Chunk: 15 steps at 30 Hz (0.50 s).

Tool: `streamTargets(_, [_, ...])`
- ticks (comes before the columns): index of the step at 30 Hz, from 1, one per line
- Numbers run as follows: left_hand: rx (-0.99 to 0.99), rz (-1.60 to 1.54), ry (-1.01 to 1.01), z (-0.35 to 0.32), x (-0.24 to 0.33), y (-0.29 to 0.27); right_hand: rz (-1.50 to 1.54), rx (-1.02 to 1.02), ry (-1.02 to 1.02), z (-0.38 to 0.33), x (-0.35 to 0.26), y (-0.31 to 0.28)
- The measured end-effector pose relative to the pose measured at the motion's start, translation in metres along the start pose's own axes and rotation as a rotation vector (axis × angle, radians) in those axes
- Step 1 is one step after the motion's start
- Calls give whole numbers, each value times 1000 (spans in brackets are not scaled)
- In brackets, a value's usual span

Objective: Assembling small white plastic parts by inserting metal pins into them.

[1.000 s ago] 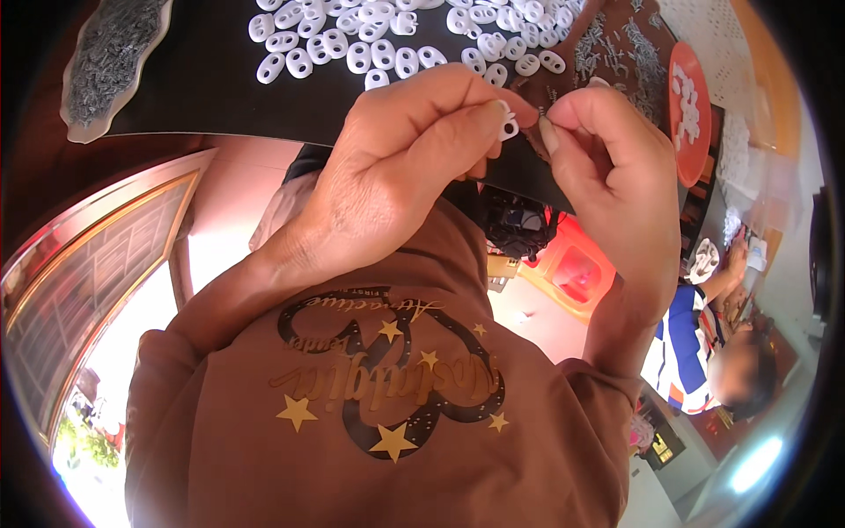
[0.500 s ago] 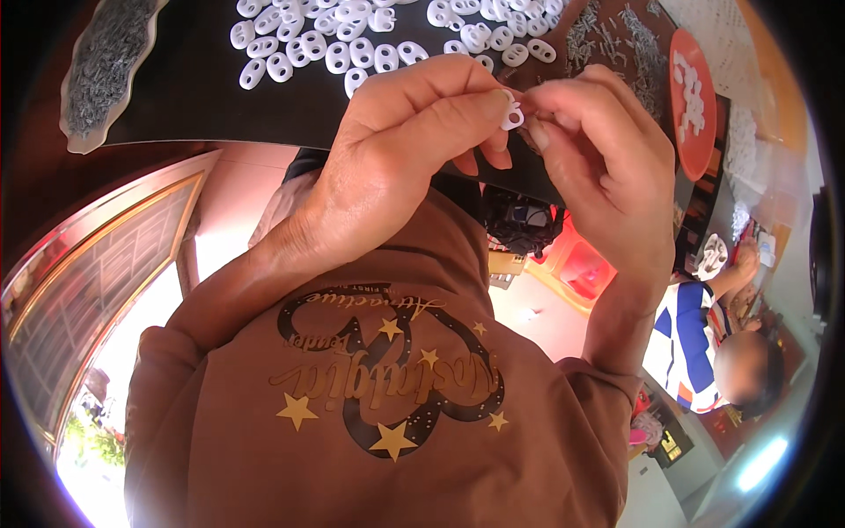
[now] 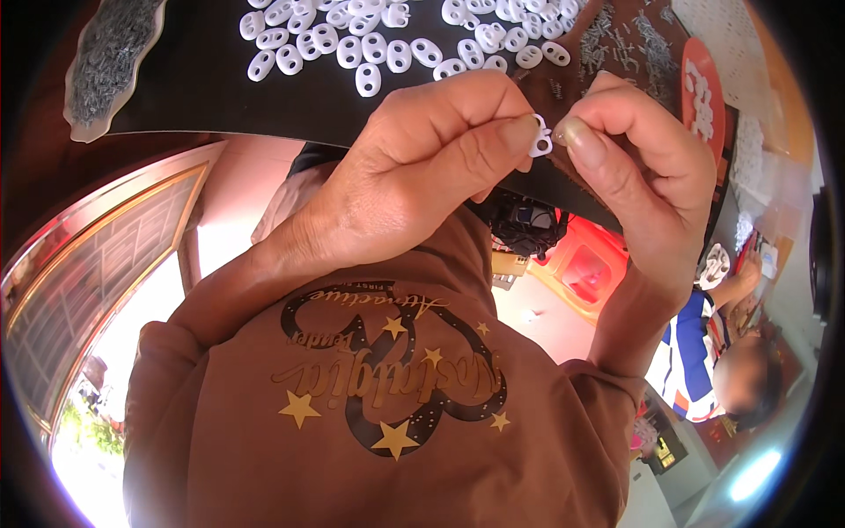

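Between its thumb and forefinger my left hand (image 3: 440,158) pinches a small white two-hole plastic piece (image 3: 542,143), which looks like a cord lock. Its other end is covered by my fingertips. My right hand (image 3: 647,167) is close beside it, thumb and forefinger pressed together; a tiny tip shows there, too small to name. Past my hands, many similar white two-hole pieces (image 3: 368,80) lie loose on the dark tabletop (image 3: 194,88). To their right, small grey metal bits (image 3: 616,44), seemingly springs, are scattered over a brown patch.
A pale long tray (image 3: 132,79) heaped with grey bits (image 3: 110,66) stands at the far left. On the right, an orange dish (image 3: 691,57) holds small white parts. Below the table edge is a red plastic stool (image 3: 585,273). Another person (image 3: 691,352) sits at the right.
Both hands have shifted right, and a small gap now shows between the right fingertips and the white piece. My left hand still holds that piece.
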<state>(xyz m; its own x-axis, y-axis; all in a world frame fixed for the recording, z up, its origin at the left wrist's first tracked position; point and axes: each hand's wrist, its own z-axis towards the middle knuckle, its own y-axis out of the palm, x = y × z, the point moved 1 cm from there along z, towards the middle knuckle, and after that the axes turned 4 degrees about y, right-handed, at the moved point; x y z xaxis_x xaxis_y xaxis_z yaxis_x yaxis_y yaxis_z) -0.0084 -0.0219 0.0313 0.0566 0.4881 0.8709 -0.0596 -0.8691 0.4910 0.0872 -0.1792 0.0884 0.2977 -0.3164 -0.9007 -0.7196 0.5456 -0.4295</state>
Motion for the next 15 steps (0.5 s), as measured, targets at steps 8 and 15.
streamTargets(8, [-31,90,100,-2,-1,-3,-24,-129,36,6,-5,-1])
streamTargets(15, [-61,93,38,-6,2,-7,-49,-163,59,8,-6,0])
